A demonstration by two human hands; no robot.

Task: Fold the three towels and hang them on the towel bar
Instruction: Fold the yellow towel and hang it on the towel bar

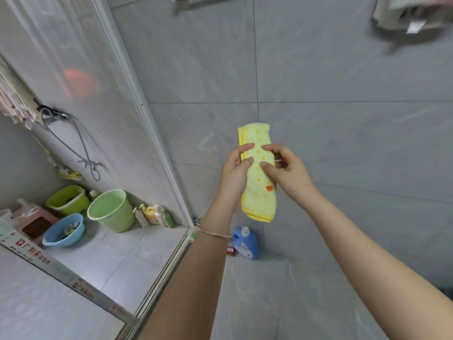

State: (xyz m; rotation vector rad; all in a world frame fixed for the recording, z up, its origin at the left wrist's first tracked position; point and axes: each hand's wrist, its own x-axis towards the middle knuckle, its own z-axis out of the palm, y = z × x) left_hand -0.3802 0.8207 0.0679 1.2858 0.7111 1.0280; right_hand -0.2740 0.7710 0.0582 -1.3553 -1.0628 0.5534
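Head-worn view, forward-down (wide-angle)

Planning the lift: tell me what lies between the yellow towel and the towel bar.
In the head view, only bare grey wall tile lies between the yellow towel and the towel bar.

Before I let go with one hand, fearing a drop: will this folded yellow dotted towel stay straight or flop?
Probably flop: the folded yellow dotted towel curves past the left hand and right hand. Likely light, since a loose pinch holds it. Its fuzzy cloth should grip.
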